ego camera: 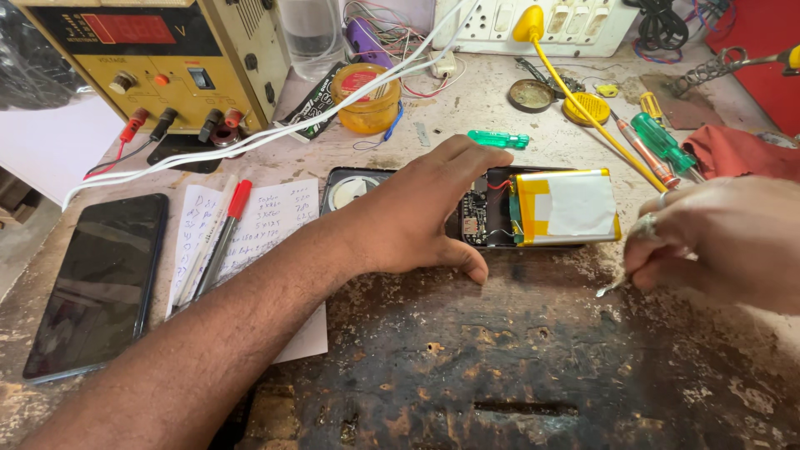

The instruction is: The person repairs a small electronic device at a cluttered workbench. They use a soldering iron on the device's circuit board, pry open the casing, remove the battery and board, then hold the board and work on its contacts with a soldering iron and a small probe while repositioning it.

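Pinched in the right hand [721, 242], near the frame's right edge, is a thin metal tool [611, 288]; only its tip shows below the fingers. Palm down, the left hand [425, 208] lies flat on the opened device [492, 208], gripping nothing, hiding its middle; the silver-and-yellow battery [567, 207] stays exposed on the scarred workbench [500, 367].

Both arms are bare, with no sleeves showing. The left hand [421, 217], at the middle of the frame, wears no ring or watch, and its forearm runs bare to the lower left corner. The right hand [721, 242], at the right edge, wears a silver-coloured ring [648, 225] on one finger
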Demonstrator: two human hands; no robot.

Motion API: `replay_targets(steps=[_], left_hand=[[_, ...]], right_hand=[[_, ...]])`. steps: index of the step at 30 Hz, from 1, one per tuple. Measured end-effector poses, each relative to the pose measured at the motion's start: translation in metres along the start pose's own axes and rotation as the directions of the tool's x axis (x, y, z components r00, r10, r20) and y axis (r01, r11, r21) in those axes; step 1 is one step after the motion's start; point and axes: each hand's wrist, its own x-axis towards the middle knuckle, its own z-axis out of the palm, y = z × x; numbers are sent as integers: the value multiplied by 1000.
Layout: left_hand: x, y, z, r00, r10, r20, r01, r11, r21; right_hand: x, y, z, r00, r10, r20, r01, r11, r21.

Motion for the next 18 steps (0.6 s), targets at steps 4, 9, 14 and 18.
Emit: replay_targets(steps=[4, 9, 14, 18], left_hand=[[0, -1, 2, 1000, 6, -7, -6, 1000, 8], [0, -4, 5, 1000, 21, -22, -21, 1000, 13], [1, -5, 7, 984, 119, -132, -120, 993, 4], [0, -3, 5, 997, 13, -75, -17, 999, -49]], right_hand=[[7, 10, 4, 977, 127, -172, -127, 992, 9], [-1, 5, -3, 757, -25, -653, 92, 993, 68], [-8, -28, -8, 523, -244, -817, 175, 969, -177], [-11, -42, -11, 503, -300, -810, 165, 954, -251]])
